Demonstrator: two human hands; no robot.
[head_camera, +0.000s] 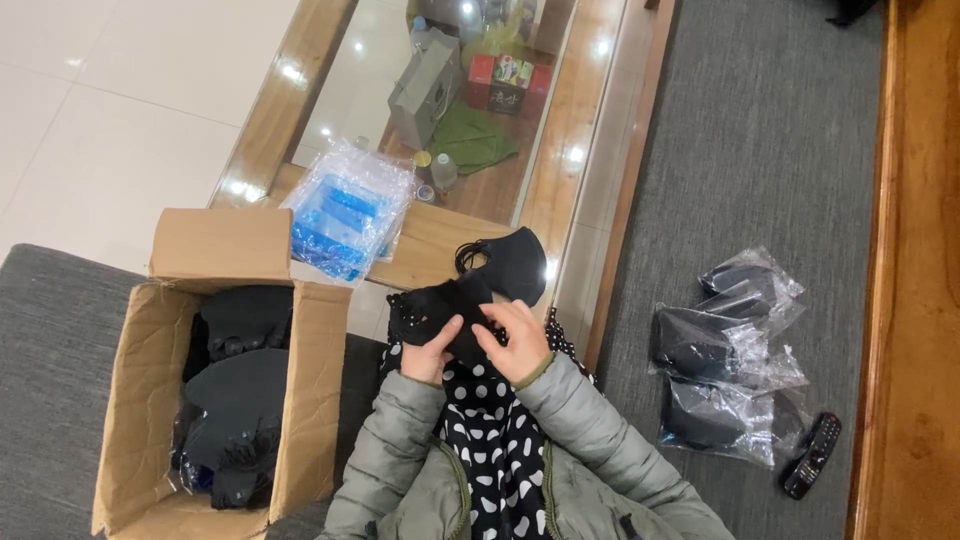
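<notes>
My left hand (432, 352) and my right hand (518, 340) are close together in front of my chest, both gripping a black face mask (440, 303). A second black mask (515, 262) with ear loops sticks up just behind the first, above my right hand. My sleeves are grey-green padded jacket sleeves, and a black scarf with white dots (490, 440) hangs between them.
An open cardboard box (135, 390) full of black masks stands at my left. A stack of clear bags with blue print (345, 215) lies on the glass-topped wooden table (440, 240). Several bagged black masks (725, 350) and a dark remote control (811, 455) lie on the grey surface at right.
</notes>
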